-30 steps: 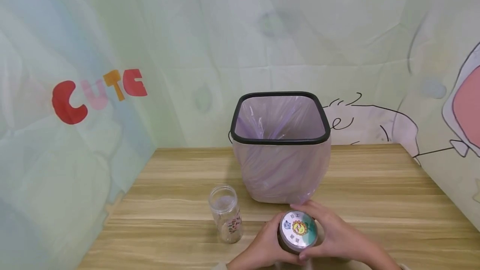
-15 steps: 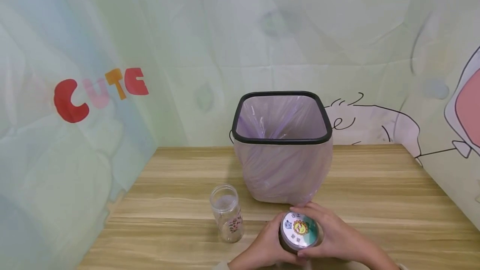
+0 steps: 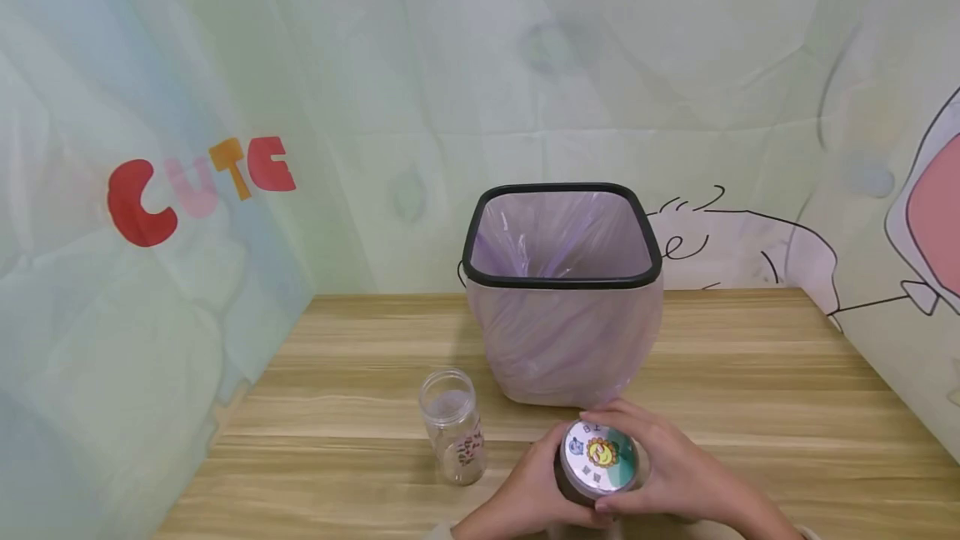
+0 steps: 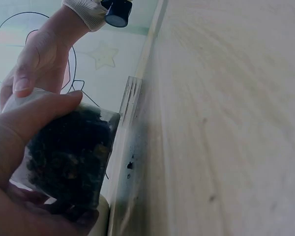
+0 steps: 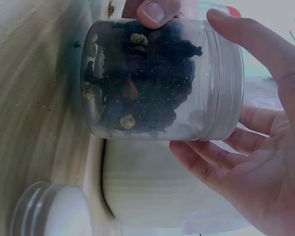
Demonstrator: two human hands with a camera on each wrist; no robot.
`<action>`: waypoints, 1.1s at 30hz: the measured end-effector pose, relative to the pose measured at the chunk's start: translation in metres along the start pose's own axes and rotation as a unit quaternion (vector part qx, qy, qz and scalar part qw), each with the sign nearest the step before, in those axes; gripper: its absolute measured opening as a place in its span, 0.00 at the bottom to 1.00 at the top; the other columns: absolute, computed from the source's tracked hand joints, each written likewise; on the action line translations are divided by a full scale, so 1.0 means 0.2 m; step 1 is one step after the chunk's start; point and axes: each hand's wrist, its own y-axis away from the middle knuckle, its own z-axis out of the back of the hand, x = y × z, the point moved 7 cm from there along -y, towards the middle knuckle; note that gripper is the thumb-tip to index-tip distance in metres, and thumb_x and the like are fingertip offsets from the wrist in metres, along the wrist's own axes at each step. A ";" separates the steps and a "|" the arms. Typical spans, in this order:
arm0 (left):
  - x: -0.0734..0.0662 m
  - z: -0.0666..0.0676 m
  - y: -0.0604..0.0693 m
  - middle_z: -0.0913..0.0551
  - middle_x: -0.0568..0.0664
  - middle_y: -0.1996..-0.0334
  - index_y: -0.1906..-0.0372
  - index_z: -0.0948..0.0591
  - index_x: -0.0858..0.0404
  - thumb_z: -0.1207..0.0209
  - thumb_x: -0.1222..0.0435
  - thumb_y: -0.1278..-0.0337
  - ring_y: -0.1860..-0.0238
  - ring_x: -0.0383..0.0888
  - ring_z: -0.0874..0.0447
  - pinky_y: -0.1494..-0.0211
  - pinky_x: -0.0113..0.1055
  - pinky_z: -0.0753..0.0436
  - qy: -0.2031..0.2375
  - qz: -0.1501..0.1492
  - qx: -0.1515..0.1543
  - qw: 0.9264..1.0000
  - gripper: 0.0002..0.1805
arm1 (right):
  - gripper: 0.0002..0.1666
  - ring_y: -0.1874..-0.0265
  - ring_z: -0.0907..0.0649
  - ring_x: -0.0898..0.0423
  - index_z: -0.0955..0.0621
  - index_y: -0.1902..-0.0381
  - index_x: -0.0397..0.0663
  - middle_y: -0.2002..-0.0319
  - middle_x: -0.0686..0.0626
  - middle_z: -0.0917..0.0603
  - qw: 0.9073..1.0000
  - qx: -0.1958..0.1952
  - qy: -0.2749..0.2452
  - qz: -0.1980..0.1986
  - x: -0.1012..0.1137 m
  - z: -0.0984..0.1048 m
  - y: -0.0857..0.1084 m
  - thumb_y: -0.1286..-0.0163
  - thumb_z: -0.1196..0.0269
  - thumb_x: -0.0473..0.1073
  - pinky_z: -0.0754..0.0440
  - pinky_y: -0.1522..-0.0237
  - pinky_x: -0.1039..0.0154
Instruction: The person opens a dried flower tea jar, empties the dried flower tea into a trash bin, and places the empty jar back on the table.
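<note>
A clear jar (image 5: 142,81) with dark dried pieces inside is held upright between both hands, its lid (image 3: 600,457) facing up with a sun picture on it. In the head view the left hand (image 3: 528,486) curls round the jar body from the left. On the other side the right hand (image 3: 667,465) grips the lid rim, thumb in front and fingers behind; the right wrist view shows this hand (image 5: 265,123) around the lid end. The left wrist view has the left hand's thumb (image 4: 44,110) along the dark-filled jar (image 4: 71,152).
An uncovered clear cup (image 3: 457,440) with a printed pattern stands left of the hands. Behind the jar is a bin (image 3: 566,340) with a black rim and purplish liner. Another round lid (image 5: 64,214) lies on the wooden table (image 3: 360,415). Printed cloth (image 3: 375,107) hangs around the table.
</note>
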 end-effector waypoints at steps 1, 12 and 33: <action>-0.01 0.00 0.00 0.25 0.33 0.43 0.33 0.31 0.47 0.19 0.59 0.64 0.41 0.35 0.28 0.34 0.36 0.33 0.000 -0.002 0.000 1.000 0.47 | 0.47 0.42 0.23 0.53 0.22 0.38 0.52 0.41 0.55 0.22 1.000 -0.001 -0.002 0.000 0.00 0.01 0.00 0.54 0.21 0.63 0.21 0.45 0.56; -0.08 0.04 0.03 0.24 0.33 0.43 0.34 0.29 0.44 0.18 0.55 0.65 0.40 0.35 0.28 0.31 0.37 0.33 -0.029 -0.051 -0.014 0.998 0.47 | 0.47 0.39 0.24 0.50 0.23 0.36 0.59 0.38 0.54 0.22 0.999 0.010 -0.022 -0.036 0.06 0.08 -0.03 0.54 0.22 0.64 0.21 0.44 0.51; -0.23 0.11 0.07 0.21 0.37 0.43 0.34 0.28 0.44 0.20 0.56 0.62 0.43 0.38 0.22 0.36 0.37 0.27 -0.015 -0.148 -0.014 0.989 0.44 | 0.45 0.42 0.22 0.58 0.23 0.36 0.56 0.39 0.57 0.23 0.998 0.011 -0.057 0.008 0.17 0.16 -0.10 0.51 0.20 0.59 0.24 0.42 0.64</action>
